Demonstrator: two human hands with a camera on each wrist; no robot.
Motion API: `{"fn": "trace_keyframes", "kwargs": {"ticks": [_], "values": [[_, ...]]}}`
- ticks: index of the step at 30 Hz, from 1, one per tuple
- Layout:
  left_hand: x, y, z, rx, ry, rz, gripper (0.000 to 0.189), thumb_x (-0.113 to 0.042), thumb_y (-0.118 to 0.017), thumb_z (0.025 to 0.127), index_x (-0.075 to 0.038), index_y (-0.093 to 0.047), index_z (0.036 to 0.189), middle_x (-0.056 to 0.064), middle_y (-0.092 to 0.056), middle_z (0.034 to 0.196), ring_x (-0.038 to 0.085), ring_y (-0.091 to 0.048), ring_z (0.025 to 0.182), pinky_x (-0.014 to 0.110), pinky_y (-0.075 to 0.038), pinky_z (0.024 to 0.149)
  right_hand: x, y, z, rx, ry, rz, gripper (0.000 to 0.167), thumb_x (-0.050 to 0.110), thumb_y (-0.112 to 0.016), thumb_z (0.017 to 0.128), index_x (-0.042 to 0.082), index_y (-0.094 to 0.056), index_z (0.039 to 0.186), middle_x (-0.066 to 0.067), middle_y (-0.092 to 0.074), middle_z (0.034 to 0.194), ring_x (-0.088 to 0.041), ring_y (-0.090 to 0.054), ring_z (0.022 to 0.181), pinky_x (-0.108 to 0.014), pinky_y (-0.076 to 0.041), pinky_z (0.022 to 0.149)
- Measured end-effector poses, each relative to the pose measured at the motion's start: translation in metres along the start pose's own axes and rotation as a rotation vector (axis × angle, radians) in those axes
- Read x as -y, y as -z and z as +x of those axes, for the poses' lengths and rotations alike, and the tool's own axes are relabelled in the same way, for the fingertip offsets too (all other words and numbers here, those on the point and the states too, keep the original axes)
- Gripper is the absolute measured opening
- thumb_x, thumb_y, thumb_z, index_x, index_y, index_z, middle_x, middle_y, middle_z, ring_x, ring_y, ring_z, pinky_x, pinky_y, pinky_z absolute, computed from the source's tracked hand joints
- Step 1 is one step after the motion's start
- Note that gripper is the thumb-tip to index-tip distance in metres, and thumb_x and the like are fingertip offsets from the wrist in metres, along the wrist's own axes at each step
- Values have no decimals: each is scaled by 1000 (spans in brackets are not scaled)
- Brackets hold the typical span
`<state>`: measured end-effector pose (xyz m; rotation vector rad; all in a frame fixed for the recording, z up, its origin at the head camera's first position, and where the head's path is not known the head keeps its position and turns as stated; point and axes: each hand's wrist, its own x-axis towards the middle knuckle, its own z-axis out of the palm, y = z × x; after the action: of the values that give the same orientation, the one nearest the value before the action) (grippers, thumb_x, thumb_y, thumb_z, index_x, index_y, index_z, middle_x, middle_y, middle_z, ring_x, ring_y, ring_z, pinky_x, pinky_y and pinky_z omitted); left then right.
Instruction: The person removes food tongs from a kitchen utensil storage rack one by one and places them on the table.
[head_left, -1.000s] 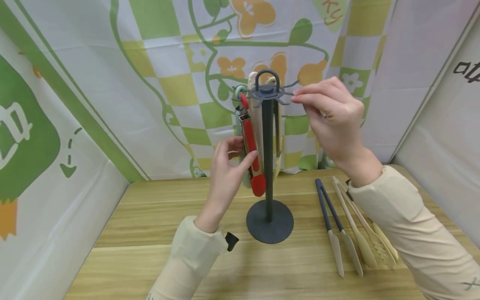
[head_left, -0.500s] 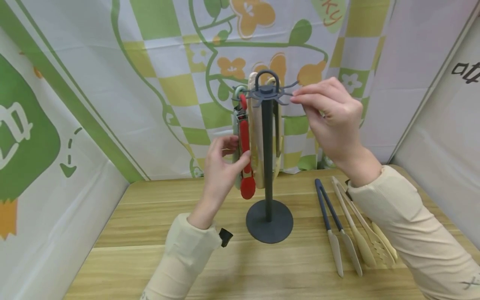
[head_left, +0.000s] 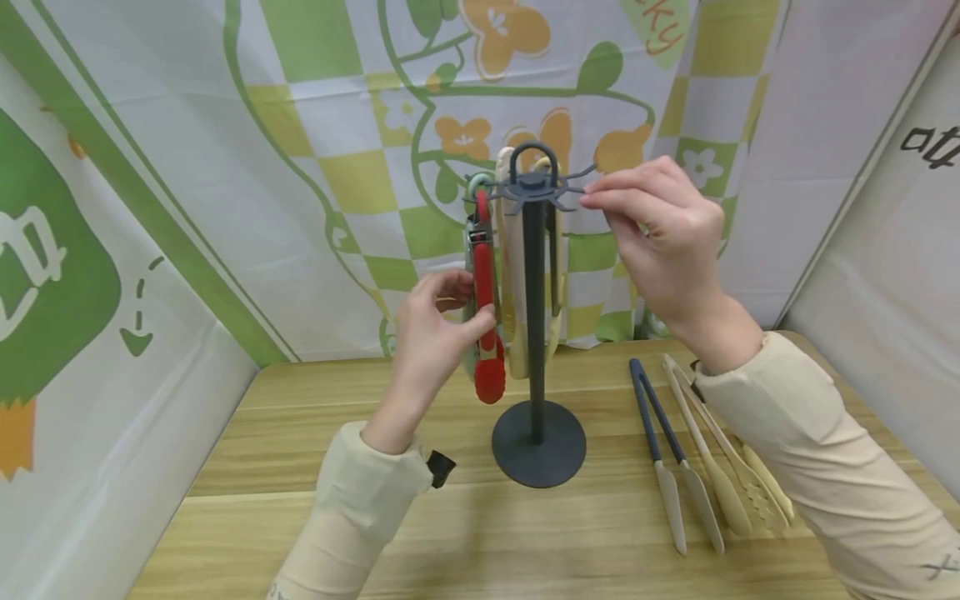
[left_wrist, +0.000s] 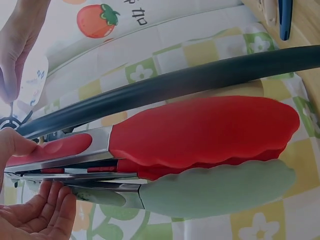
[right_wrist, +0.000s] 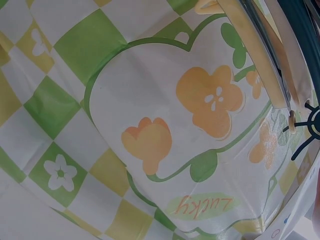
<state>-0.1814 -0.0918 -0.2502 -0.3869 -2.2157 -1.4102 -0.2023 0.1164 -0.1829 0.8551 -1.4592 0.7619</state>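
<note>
My left hand (head_left: 435, 329) holds red tongs (head_left: 485, 287) with the thumb on the front handle and the fingers behind. The tongs' red loop is up at a left hook of the dark stand (head_left: 535, 317), and their scalloped heads (left_wrist: 205, 130) point down. Right behind them hang pale green tongs (left_wrist: 220, 190), close to my fingertips in the left wrist view. My right hand (head_left: 667, 229) pinches the tip of a right-hand hook between thumb and fingers. Cream tongs (head_left: 513, 258) and yellow-edged tongs (right_wrist: 255, 50) hang at the stand's back.
Blue-handled tongs (head_left: 660, 442) lie on the wooden table (head_left: 360, 525) to the right, with cream tongs (head_left: 705, 442) beside them, partly behind my right sleeve. The stand's round base (head_left: 540, 462) sits mid-table. A patterned cloth (head_left: 337, 183) hangs behind.
My left hand has moved left with the red tongs, away from the stand's pole, and their slant has turned nearly upright. The right hand stays at its hook.
</note>
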Motion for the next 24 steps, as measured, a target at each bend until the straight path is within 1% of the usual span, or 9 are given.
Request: {"fn": "trace_keyframes", "kwargs": {"ticks": [5, 12, 19, 24], "values": [[-1, 2, 0, 8, 15, 2, 25, -7, -67, 74, -2, -61, 97, 6, -62, 92, 17, -58, 82, 27, -50, 78, 0, 0, 0, -1, -1, -3, 14, -5, -63, 81, -2, -71, 71, -10, -69, 76, -26, -58, 69, -14, -45, 71], [-2, 4, 0, 14, 15, -18, 24, -6, -67, 73, -2, -62, 96, 7, -63, 90, 17, -59, 80, 27, -51, 78, 0, 0, 0, 1, 0, 1, 14, -6, -62, 81, -1, -71, 71, -10, -69, 76, -26, -58, 70, -14, -45, 71], [2, 4, 3, 59, 6, -82, 25, -3, -67, 72, 1, -61, 97, 11, -62, 91, 20, -58, 83, 37, -51, 81, -1, 0, 0, 0, 3, -3, 15, -6, -62, 81, -1, -71, 71, -10, -69, 76, -26, -58, 70, -14, -45, 71], [4, 4, 5, 88, 8, -89, 25, -3, -67, 73, 1, -60, 97, 11, -61, 91, 20, -57, 84, 32, -52, 80, -1, 0, 0, 1, 1, -10, 15, -6, -62, 82, -2, -72, 71, -10, -69, 76, -26, -58, 70, -14, -45, 71]]}}
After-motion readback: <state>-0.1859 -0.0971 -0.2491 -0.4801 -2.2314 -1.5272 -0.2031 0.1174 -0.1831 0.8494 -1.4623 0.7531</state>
